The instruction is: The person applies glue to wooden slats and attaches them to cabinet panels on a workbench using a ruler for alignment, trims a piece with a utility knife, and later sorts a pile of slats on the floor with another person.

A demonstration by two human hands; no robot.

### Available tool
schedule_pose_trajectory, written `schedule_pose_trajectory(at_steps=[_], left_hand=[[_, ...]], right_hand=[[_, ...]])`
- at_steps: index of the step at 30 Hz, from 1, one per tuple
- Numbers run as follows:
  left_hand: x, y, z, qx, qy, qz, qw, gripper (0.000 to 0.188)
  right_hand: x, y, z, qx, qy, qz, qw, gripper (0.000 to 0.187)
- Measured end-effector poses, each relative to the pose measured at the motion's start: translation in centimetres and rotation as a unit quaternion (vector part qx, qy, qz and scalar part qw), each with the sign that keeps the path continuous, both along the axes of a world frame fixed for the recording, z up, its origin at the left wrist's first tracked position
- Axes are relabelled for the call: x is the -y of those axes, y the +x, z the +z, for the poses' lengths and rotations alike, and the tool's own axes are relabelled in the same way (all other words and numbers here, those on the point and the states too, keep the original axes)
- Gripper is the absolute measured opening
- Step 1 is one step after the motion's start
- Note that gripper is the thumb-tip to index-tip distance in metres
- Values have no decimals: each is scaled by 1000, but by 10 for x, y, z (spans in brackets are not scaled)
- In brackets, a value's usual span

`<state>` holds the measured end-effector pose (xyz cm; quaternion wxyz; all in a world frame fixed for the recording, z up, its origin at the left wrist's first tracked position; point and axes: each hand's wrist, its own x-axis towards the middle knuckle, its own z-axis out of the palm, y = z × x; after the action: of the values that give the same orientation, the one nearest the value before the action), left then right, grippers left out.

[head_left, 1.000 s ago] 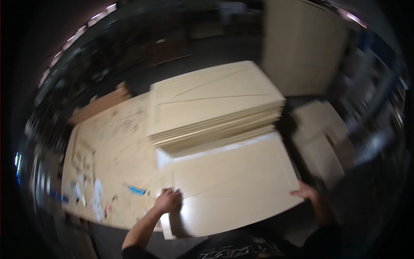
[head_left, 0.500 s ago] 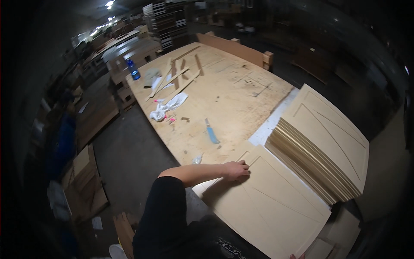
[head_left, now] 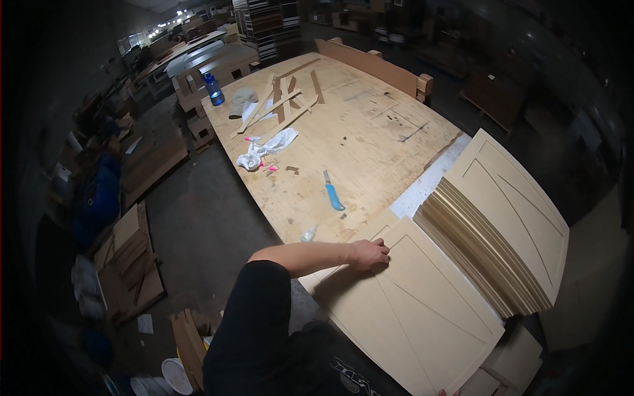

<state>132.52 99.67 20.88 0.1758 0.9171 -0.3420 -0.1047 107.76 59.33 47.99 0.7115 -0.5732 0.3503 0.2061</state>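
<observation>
Black short-sleeved shirt (head_left: 246, 323), pale print (head_left: 355, 379).

A blue-handled knife (head_left: 333, 196) lying before you, a crumpled white cloth (head_left: 280, 141) farther off to your left, loose wooden strips (head_left: 278, 100), a cap (head_left: 243, 101), a blue bottle (head_left: 214, 91).

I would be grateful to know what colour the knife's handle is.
The knife's handle is bright blue, best seen in the head view.
</observation>
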Motion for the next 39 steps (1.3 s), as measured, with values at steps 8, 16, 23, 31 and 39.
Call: schedule_pose_trajectory(at_steps=[8,16,23,31,39], left_hand=[[4,-12,13,2,-24,12,1000,13],[6,-3,-1,38,-49,11,998,10],[-6,1,8,0,-53,12,999,24],[1,-12,19,-31,-14,69,997,41],[-2,-9,13,-35,-3,47,998,40]], right_hand=[[-18,-2,20,15,5,0,1000,49],[217,-17,-241,57,-228,192,953,68],[276,-26,-305,13,-333,263,905,65],[279,-25,-300,43,-325,266,907,57],[273,-27,-295,73,-330,267,902,50]])
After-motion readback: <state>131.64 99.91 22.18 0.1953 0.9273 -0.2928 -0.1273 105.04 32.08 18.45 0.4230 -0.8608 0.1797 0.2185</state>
